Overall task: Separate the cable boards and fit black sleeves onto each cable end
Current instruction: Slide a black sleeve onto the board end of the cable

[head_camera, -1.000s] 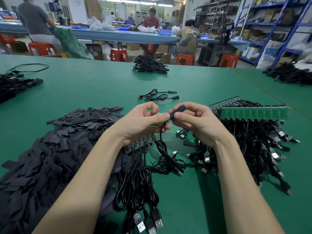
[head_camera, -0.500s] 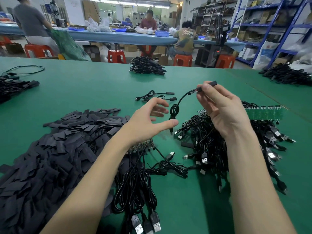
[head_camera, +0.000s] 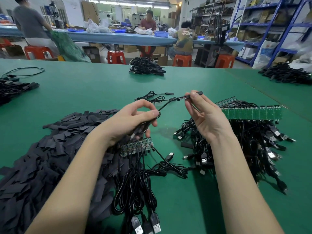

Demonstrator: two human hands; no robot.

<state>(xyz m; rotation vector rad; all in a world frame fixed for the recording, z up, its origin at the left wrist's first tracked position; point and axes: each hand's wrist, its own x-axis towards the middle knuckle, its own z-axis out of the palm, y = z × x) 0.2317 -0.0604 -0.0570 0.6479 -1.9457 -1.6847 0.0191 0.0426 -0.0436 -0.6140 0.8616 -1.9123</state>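
**Both hands on one cable above the green table**

While the left hand curls its fingers round the coiled part of a black cable, the right hand holds the far end of that same cable up, pinching it between thumb and forefinger. At that pinch a black sleeve sticks out to the right past the fingertips, and a short bare bit of small circuit board shows just left of them. The other fingers of the right hand are loosely spread.

Below the left hand, on the green table, lies a short strip of boards with cables trailing toward the near edge, their plugs at the bottom. To the left spreads a big heap of loose black sleeves. To the right sits a long row of green boards, joined side by side, on top of a tangled pile of cables.

Just beyond the hands, two finished cables lie on the table. Farther off are more bundles: one at the far middle, one at the far right, one at the left edge. Behind the table, people sit on orange stools at a blue bench.
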